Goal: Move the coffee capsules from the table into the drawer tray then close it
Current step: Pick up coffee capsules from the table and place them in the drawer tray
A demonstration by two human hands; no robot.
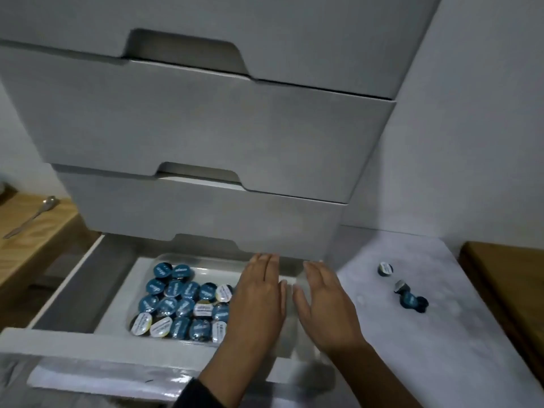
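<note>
Two flat hands over an open drawer of capsules

The left hand (pixel 259 298) hides the tray's (pixel 141 278) right side; it and the right hand (pixel 326 304) are spread flat, holding nothing. Capsules (pixel 182 304) fill the tray in the drawer (pixel 88 344); a few stray capsules (pixel 403 290), blurred, lie on the table (pixel 441 348).

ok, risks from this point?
1. Capsules are on the table; closing the drawer now would leave them out.
2. Both hands, left and right, are open and flat over the tray; they hold nothing.
3. Tray capsules look packed tight; additions may pile up.
</note>
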